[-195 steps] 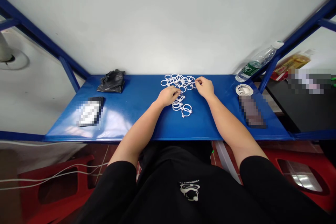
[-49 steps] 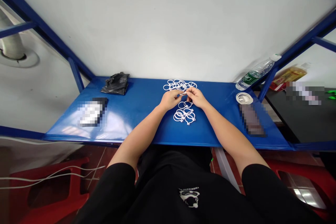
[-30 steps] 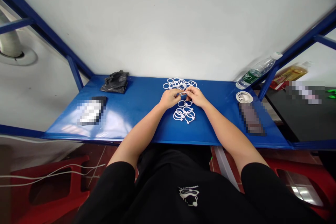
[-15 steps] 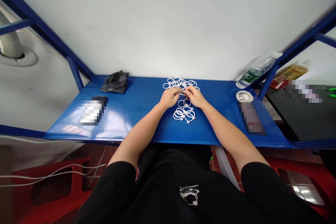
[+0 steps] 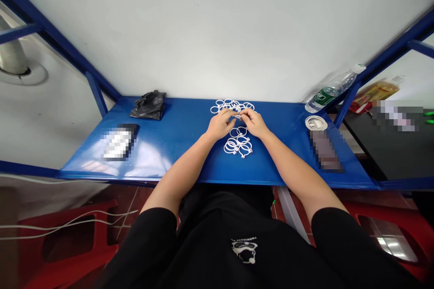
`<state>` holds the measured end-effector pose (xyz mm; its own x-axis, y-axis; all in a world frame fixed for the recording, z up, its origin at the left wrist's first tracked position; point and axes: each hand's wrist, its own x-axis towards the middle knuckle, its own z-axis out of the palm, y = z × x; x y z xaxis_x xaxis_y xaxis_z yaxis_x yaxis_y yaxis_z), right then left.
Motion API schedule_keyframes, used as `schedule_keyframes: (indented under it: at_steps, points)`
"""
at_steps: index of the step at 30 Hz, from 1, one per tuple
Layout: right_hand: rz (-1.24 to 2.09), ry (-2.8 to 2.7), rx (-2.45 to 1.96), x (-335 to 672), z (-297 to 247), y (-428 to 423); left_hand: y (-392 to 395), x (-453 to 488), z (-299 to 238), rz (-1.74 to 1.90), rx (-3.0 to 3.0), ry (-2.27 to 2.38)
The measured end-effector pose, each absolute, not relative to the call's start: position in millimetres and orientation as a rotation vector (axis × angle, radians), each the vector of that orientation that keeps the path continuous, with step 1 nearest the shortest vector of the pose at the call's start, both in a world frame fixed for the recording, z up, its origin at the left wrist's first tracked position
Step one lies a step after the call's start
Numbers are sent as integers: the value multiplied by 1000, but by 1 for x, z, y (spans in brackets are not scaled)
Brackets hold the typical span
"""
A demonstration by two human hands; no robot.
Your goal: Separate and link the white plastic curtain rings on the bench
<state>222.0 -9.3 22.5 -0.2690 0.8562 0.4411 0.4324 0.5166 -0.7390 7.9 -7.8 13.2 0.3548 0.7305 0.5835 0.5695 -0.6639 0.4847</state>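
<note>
My left hand and my right hand meet above the blue table, fingers pinched on one white plastic ring between them. Most of that ring is hidden by the fingers. Just beyond the hands lies a spread of several white rings, partly covered by my fingers. Nearer to me, between my forearms, a second group of white rings lies overlapping, each with a small clasp-like tab.
A crumpled black plastic bag lies at the back left, with a blurred-out item in front. At the right are a water bottle leaning on the frame, a coiled white strap and a blurred dark object.
My fingers have shifted slightly on the held ring, the left fingers now stretching further over it. Both ring groups lie as before.
</note>
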Motion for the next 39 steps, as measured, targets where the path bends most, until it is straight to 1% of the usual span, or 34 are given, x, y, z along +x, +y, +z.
schedule_keyframes:
  at_steps: [8,15,19,25,30,35,39]
  points:
    - [675,-1871,-1020,220,18,-9,-5,7,10,1133,2438,1293]
    - [522,-1975,-1023,220,20,-11,-5,6,13,887,2445,1359]
    - [393,-1966,-1025,221,22,-9,-3,5,13,894,2427,1347]
    - [192,-1859,-1351,254,18,11,-1,4,8,1003,2405,1233]
    - [99,-1782,-1676,281,1,26,-3,5,10,927,2399,1202]
    - [73,-1838,-1670,273,3,23,-5,5,14,899,2383,1207]
    - [156,-1922,-1593,260,3,18,-4,5,13,940,2408,1195]
